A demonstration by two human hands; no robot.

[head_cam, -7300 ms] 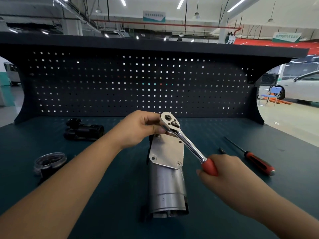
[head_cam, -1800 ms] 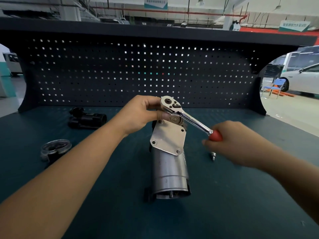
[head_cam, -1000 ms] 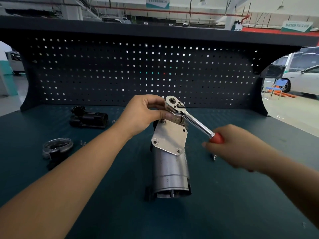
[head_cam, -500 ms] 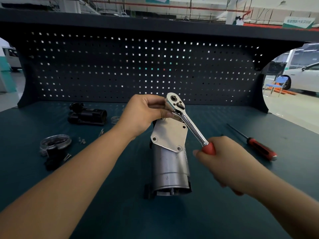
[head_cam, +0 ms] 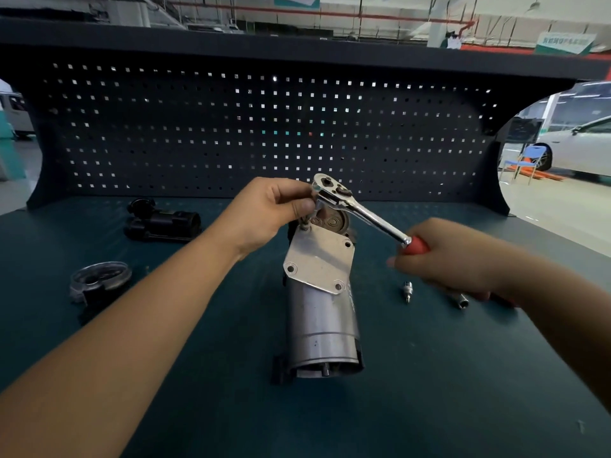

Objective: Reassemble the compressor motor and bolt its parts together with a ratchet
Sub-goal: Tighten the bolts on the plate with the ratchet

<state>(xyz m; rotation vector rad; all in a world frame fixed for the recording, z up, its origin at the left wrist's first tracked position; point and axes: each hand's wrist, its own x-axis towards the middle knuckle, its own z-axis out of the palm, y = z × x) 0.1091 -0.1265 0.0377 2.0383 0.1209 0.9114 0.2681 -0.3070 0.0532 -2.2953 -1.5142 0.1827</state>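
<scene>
The silver cylindrical compressor motor (head_cam: 322, 325) lies lengthwise on the dark green bench, with a flat metal plate (head_cam: 319, 259) tilted on its far end. A chrome ratchet (head_cam: 360, 209) with a red handle sits with its head over the plate's far left corner. My left hand (head_cam: 269, 211) pinches the ratchet head and the socket under it. My right hand (head_cam: 453, 256) grips the red handle, out to the right of the motor.
A black compressor part (head_cam: 162, 221) lies at the back left. A round clear-rimmed gauge part (head_cam: 99, 280) sits at the left. A small bit (head_cam: 408, 290) and a socket (head_cam: 461, 300) lie right of the motor. The pegboard wall (head_cam: 264, 127) closes the back of the bench.
My right hand has swung the ratchet handle away from me and to the right, about the head. My left hand stayed on the head. The motor has not moved.
</scene>
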